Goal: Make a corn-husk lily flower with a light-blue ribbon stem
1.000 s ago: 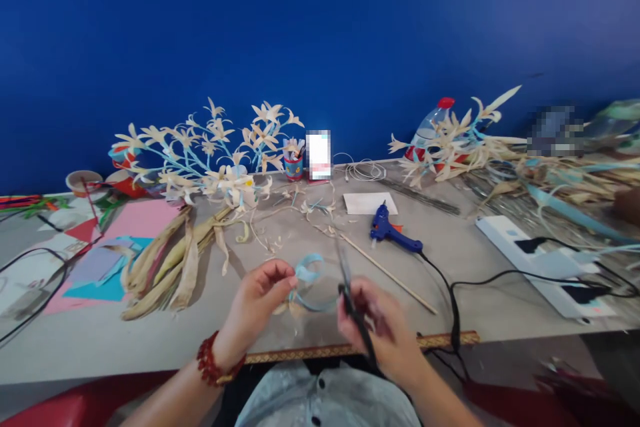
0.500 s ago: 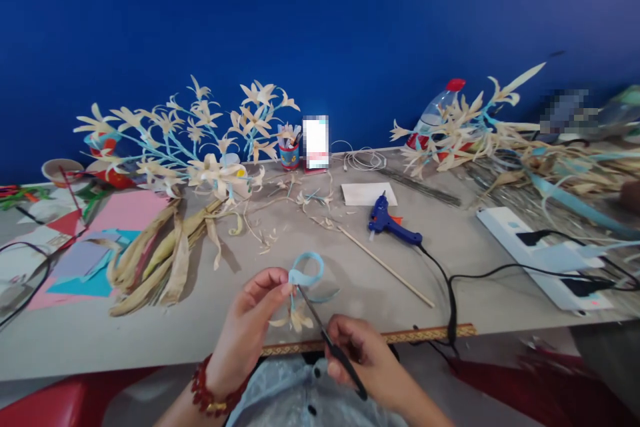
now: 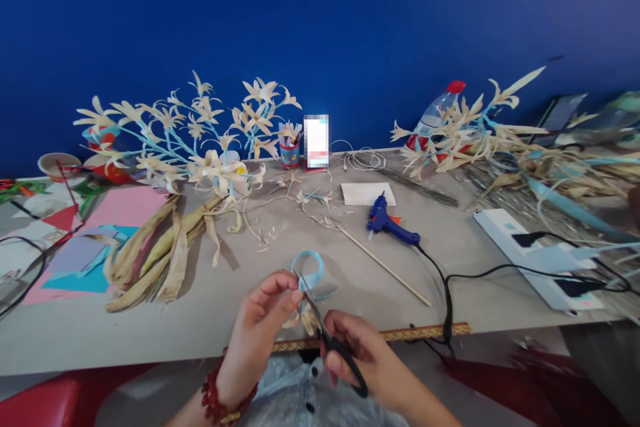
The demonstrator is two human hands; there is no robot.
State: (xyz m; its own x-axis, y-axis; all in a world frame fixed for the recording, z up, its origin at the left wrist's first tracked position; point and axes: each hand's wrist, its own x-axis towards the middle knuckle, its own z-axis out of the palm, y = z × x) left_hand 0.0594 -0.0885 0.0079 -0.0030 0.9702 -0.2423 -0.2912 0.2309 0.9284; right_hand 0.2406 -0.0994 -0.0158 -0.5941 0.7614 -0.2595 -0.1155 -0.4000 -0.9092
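My left hand (image 3: 263, 313) is closed in a pinch on a small pale flower (image 3: 306, 321) by its stem, where a light blue strip of tape (image 3: 315, 278) also runs. The tape curls into a loop above the fingertips, and the flower's petals hang below them. My right hand (image 3: 363, 350) grips the black-handled scissors (image 3: 327, 335), fingers in the handles. Their blades point up and left and meet the blue tape beside my left fingertips; whether the tape lies between the blades I cannot tell.
A blue glue gun (image 3: 391, 223) and a thin stick (image 3: 383, 263) lie right of centre. Dried husks (image 3: 150, 260) and coloured paper (image 3: 80, 280) spread to the left. At the right is a white power strip (image 3: 530, 260) with black cords. Finished-looking flower branches (image 3: 210, 170) stand behind.
The scissor blades have moved up across the tape, closer to my left fingertips. My left hand has shifted slightly right, and the flower has turned a little with it.
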